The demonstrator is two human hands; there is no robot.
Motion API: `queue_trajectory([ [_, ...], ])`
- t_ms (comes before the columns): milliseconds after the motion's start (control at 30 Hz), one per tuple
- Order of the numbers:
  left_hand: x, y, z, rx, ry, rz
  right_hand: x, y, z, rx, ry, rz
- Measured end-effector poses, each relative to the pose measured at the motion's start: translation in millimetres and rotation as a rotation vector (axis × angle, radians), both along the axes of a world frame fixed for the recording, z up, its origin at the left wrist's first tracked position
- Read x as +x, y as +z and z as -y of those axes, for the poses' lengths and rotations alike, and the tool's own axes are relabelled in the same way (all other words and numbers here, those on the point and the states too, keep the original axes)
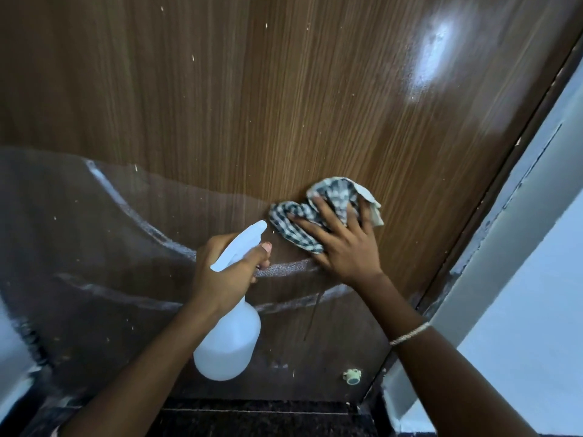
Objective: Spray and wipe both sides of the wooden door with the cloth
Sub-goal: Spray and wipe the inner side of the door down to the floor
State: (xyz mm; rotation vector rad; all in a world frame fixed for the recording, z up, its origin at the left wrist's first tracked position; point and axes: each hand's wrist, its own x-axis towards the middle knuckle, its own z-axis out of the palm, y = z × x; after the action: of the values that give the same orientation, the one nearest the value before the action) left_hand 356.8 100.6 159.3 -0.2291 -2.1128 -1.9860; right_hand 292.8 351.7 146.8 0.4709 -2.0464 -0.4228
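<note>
The brown wooden door (252, 105) fills most of the head view; its lower part looks wet and darker, with pale foamy streaks. My right hand (344, 244) presses a crumpled black-and-white checked cloth (318, 203) flat against the door, fingers spread. My left hand (227, 272) grips the neck of a white spray bottle (230, 335), with a finger at the trigger and the nozzle aimed at the door just left of the cloth.
A dark door frame (504, 197) and a pale wall (536, 279) run down the right side. A small pale door stopper (352, 376) sits low on the door. Dark stone floor (252, 417) lies below.
</note>
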Motion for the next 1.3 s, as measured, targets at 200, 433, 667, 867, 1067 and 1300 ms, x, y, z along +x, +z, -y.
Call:
queue_trajectory([
  [200, 6.5, -4.0, 5.3, 0.03, 0.015, 0.002, 34.9, -28.6, -92.9, -0.092, -0.137, 0.109],
  [433, 7.2, -8.6, 10.6, 0.071, 0.049, 0.017, 10.9, -9.9, -1.6, -0.097, -0.094, 0.145],
  [667, 6.6, -6.9, 26.3, 0.08, 0.134, 0.046, -19.6, 29.8, 98.0, 0.095, 0.088, 0.049],
  [867, -1.5, -20.1, 41.9, 0.034, 0.248, 0.017, 0.5, 9.2, 16.0, 0.112, -0.025, 0.102],
  [1067, 2.4, -23.7, 44.0, -0.042, 0.321, -0.019, 20.1, -11.7, -29.8, 0.015, -0.078, 0.175],
  [1300, 6.0, -18.0, 52.7, -0.025, 0.288, 0.02, -13.5, -9.8, 67.8, 0.011, 0.011, 0.095],
])
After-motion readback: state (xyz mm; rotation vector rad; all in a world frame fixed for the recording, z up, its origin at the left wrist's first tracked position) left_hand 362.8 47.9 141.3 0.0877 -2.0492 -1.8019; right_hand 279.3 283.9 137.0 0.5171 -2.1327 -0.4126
